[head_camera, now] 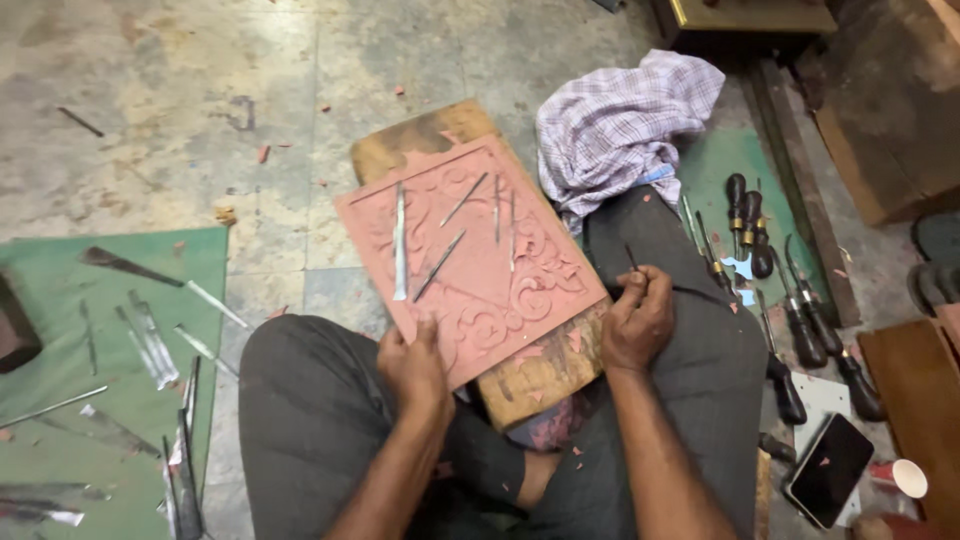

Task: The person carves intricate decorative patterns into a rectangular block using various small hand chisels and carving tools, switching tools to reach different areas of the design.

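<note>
**Panel on my lap, tool held off its right edge**

My left hand (415, 365) presses the near edge of the carved pink panel (470, 255), fingers flat on it. My right hand (637, 320), just right of the panel, pinches a thin dark tool (632, 258), its long axis pointing away from me

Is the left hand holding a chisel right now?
No, the left hand rests bare on the lower edge of the carved red panel; the thin tool is in the right hand.
</note>
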